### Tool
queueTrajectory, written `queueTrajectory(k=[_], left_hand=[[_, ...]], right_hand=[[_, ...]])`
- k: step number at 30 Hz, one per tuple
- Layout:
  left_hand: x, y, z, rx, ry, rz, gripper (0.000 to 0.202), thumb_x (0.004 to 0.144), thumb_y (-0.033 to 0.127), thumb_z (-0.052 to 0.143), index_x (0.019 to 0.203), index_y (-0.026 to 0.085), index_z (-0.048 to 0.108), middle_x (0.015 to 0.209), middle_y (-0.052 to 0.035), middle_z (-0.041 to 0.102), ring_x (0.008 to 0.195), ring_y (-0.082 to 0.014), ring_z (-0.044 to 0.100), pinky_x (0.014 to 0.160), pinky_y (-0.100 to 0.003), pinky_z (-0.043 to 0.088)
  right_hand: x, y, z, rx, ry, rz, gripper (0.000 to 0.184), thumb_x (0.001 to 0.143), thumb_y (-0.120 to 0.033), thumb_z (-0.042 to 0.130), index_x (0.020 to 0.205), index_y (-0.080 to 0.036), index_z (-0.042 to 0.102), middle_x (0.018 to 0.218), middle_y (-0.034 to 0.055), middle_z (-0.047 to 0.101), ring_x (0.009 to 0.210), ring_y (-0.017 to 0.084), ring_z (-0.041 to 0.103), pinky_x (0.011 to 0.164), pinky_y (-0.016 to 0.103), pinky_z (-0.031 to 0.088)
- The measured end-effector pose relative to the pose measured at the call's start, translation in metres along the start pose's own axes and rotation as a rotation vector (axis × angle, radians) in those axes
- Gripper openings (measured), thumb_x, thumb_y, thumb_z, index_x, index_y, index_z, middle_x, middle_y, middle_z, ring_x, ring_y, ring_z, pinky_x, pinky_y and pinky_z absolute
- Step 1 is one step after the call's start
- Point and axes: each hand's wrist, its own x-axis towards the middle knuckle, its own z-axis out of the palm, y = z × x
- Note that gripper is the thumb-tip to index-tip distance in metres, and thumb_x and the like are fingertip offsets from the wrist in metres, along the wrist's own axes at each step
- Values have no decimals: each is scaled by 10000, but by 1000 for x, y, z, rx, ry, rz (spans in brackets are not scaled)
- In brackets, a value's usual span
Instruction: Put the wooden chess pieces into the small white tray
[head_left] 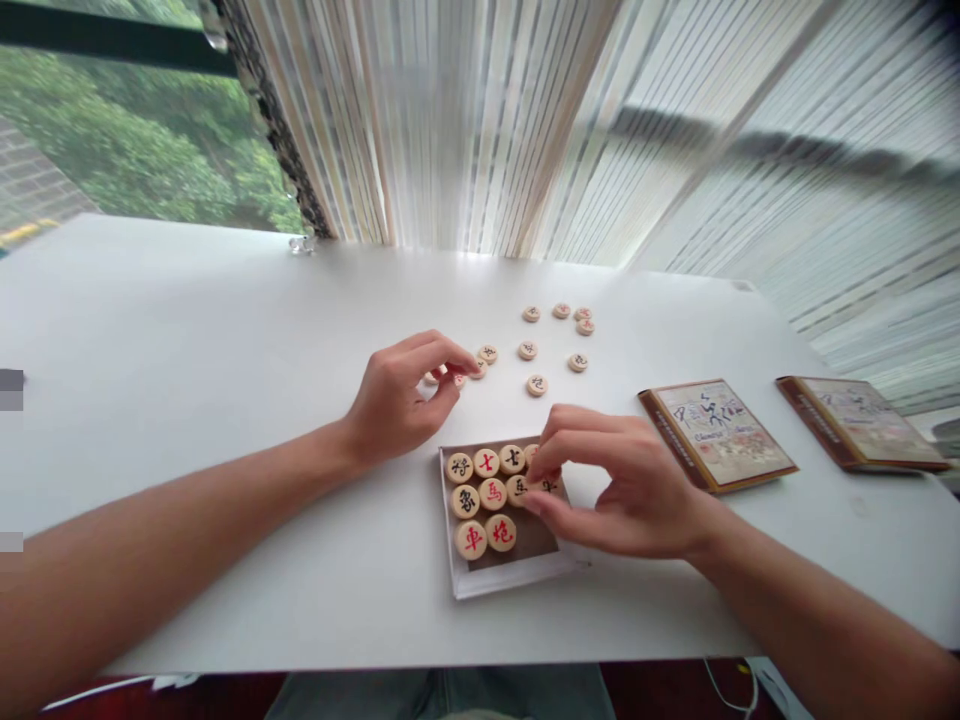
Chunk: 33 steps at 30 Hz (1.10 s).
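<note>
My left hand [409, 390] reaches over several loose wooden Chinese chess pieces, its thumb and index finger apart. Its index fingertip touches or nearly touches a piece beside another black-marked piece [488, 353]. Below, a shallow white box [517, 575] with a brown floor holds round pieces in rows, some marked red and some black. My right hand [611, 480] is over the box's right side, fingers curled in a pinch. Its fingertips are at the right edge of a black-marked piece [517, 490] in the middle row and cover part of the pieces there.
More pieces lie scattered farther back, among them a black-marked piece [536, 385] and a red-marked piece [585, 327]. Two Chinese chess boxes, a nearer one [724, 430] and a farther one [862, 420], rest on the right of the white table [225, 330]. A striped curtain [465, 130] hangs behind.
</note>
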Motion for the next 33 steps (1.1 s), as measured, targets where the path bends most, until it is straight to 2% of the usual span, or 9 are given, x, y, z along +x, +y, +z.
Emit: queueTrajectory(k=[6, 10, 14, 20, 28, 33], left_hand=[[3, -11, -2, -52, 57, -189, 202, 868, 70, 627, 979, 158, 770, 933, -40, 791, 857, -171, 748, 752, -263, 588], [10, -23, -8, -121, 133, -310, 163, 899, 173, 661, 1012, 159, 777, 943, -50, 794, 862, -182, 746, 763, -273, 603], [20, -37, -15, -184, 213, -400, 174, 885, 219, 659, 996, 147, 772, 892, -56, 778, 762, -164, 718, 635, -237, 572], [26, -54, -23, -158, 265, -437, 193, 850, 238, 668, 982, 137, 765, 860, -57, 765, 738, -155, 702, 636, -236, 559], [19, -56, -19, 28, 178, -426, 180, 859, 263, 660, 945, 159, 780, 929, -55, 800, 767, -168, 717, 672, -253, 554], [16, -52, -18, 42, 117, -419, 191, 858, 264, 646, 947, 166, 785, 918, -58, 792, 822, -196, 721, 705, -273, 587]], right_hand=[[2, 23, -3, -90, 335, 166, 289, 959, -208, 685, 686, -197, 590, 634, -12, 592, 586, 122, 506, 568, 277, 389], [4, 33, 1, -104, 430, 288, 270, 949, -257, 677, 693, -201, 613, 626, -22, 567, 593, 130, 481, 569, 286, 365], [4, 40, 1, -111, 464, 387, 265, 936, -313, 680, 702, -199, 627, 637, -19, 563, 610, 139, 479, 575, 295, 351], [3, 51, -2, -100, 462, 446, 248, 940, -353, 675, 755, -189, 660, 682, -5, 596, 644, 151, 494, 614, 303, 382], [2, 54, -2, -92, 446, 470, 248, 950, -371, 672, 780, -191, 674, 702, 2, 606, 664, 164, 517, 632, 311, 406], [1, 56, -2, -99, 443, 472, 244, 957, -371, 673, 788, -196, 680, 709, 1, 612, 674, 167, 526, 643, 312, 406]])
